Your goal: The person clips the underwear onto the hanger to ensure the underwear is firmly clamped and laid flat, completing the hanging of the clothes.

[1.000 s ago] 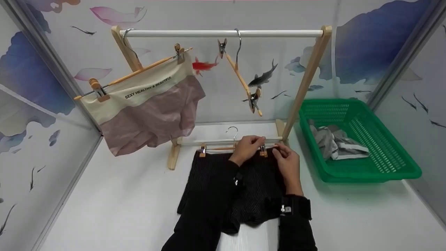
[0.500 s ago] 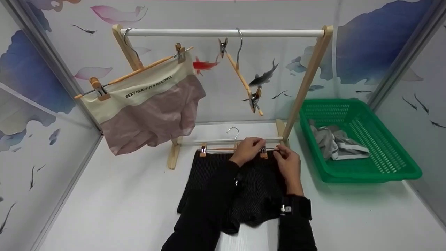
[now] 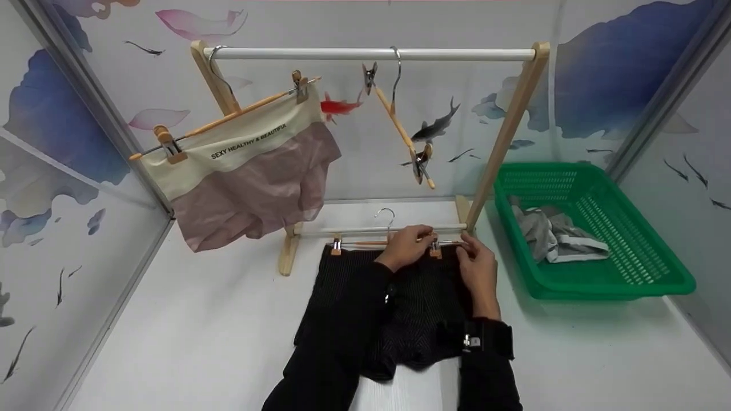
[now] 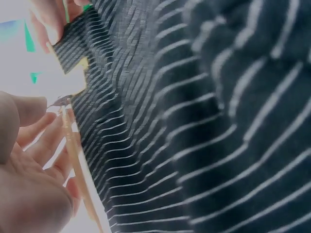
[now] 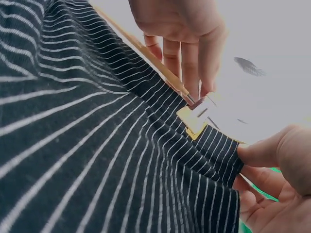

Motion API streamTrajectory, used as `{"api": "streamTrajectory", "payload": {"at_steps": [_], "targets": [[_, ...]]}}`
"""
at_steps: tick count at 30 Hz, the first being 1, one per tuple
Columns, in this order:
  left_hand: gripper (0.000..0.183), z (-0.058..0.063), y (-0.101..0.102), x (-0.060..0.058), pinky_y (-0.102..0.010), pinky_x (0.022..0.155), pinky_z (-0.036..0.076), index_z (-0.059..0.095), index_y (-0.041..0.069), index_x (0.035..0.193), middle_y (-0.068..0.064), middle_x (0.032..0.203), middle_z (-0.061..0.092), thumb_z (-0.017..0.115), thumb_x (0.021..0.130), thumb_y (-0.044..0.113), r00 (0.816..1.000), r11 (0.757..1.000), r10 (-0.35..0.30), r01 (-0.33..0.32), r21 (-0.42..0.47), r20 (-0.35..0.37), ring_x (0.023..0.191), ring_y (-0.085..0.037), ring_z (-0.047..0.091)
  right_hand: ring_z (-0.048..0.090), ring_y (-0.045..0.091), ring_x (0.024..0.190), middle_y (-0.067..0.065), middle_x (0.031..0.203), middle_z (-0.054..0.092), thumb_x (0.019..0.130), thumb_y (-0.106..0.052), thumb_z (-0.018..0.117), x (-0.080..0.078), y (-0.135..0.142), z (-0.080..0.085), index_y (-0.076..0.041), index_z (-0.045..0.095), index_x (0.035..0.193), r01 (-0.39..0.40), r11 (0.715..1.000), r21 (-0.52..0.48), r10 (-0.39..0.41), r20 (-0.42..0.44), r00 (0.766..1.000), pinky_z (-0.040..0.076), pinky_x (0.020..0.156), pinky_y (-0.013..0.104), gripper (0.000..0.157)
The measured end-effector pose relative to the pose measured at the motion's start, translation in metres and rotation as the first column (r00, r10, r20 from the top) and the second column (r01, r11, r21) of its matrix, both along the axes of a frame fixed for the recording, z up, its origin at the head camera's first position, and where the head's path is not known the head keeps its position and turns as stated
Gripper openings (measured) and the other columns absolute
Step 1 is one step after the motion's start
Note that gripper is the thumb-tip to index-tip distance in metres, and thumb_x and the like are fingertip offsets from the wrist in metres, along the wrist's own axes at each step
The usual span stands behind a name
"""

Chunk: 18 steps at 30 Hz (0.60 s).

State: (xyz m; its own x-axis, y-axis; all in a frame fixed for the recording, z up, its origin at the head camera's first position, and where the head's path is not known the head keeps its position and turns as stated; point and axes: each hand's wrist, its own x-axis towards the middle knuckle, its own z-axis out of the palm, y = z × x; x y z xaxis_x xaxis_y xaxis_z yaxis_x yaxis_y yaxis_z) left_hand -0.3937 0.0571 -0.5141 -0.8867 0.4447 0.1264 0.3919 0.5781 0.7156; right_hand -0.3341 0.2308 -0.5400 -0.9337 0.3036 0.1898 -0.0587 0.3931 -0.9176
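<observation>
Black shorts with thin white stripes (image 3: 425,319) lie on the white table, their waistband along a wooden clip hanger (image 3: 365,244). The left clip (image 3: 337,245) bites the waistband near one corner. My left hand (image 3: 404,248) pinches the handle end of the right clip (image 5: 193,121), whose yellowish pads sit over the waistband. At the right corner, my right hand (image 3: 481,277) pinches the waistband edge between thumb and fingers, as the right wrist view shows. In the left wrist view, the hanger bar (image 4: 77,160) passes in front of the left fingers.
A wooden rack with a white top rail (image 3: 342,54) stands behind. Mauve-and-cream underpants (image 3: 257,182) hang clipped on its left, beside a bare clip hanger (image 3: 402,125). To the right, a green basket (image 3: 599,290) holds grey cloth (image 3: 562,240).
The head view has shifted slightly. My right fingertips sit a little farther right at the waistband corner, while my left hand stays at the right clip.
</observation>
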Motion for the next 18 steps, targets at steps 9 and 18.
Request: {"api": "streamTrajectory", "payload": {"at_steps": [9, 18], "targets": [[0.036, 0.028, -0.016, 0.005, -0.042, 0.11, 0.038, 0.061, 0.005, 0.138, -0.007, 0.138, 0.062, 0.054, 0.105, 0.016, 0.994, 0.999, -0.029, 0.025, -0.032, -0.11, 0.131, -0.021, 0.054, 0.06, 0.032, 0.118, 0.021, 0.129, 0.065, 0.104, -0.005, 0.054, 0.004, 0.001, 0.02, 0.003, 0.061, 0.136, 0.024, 0.998, 0.065, -0.019, -0.075, 0.997, 0.046, 0.101, 0.045, 0.033], [0.032, 0.045, -0.038, 0.019, -0.041, 0.102, 0.047, 0.066, 0.004, 0.131, -0.011, 0.132, 0.065, 0.061, 0.101, 0.014, 0.953, 0.969, 0.042, -0.112, -0.22, -0.301, 0.124, -0.028, 0.058, 0.052, 0.039, 0.13, 0.023, 0.14, 0.057, 0.103, -0.008, 0.058, 0.011, 0.0, 0.045, 0.003, 0.058, 0.139, -0.11, 0.972, 0.209, 0.142, -0.146, 0.979, 0.04, 0.108, 0.053, 0.038]]}}
